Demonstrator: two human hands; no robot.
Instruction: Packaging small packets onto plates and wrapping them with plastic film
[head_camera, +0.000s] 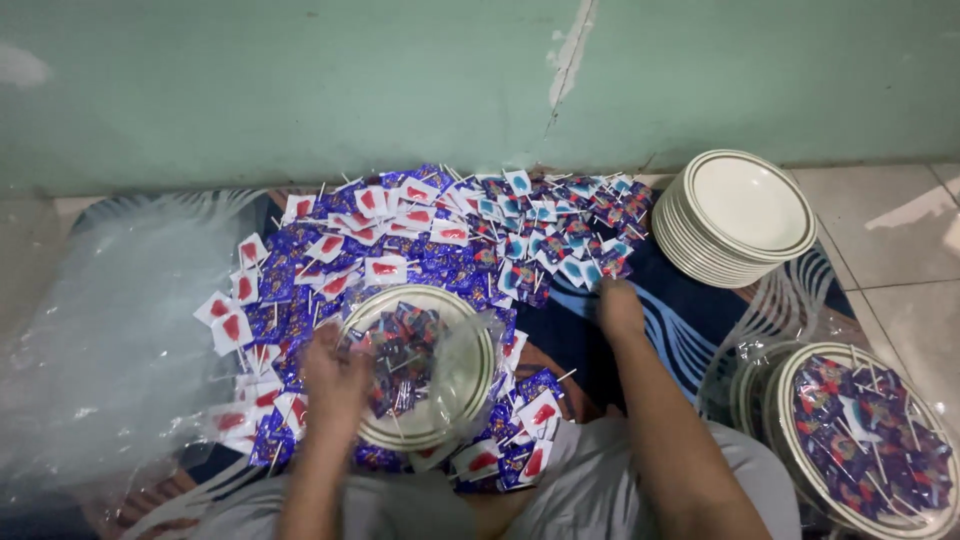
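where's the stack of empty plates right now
In the head view the stack of empty plates sits at upper right on the floor by the green wall, just right of the wrapped lollipops, beyond the right hand.

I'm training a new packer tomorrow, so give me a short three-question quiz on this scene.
1. True or false: the stack of empty plates stands at the far right, near the wall.
2. Which hand reaches into the heap of wrapped lollipops? A) left hand B) right hand
3. What lies in the plate under the left hand?

Key
1. True.
2. B: the right hand is stretched out to the heap's near edge, while the left hand is at the plate.
3. Wrapped lollipops, with a clear plastic bag around the plate.
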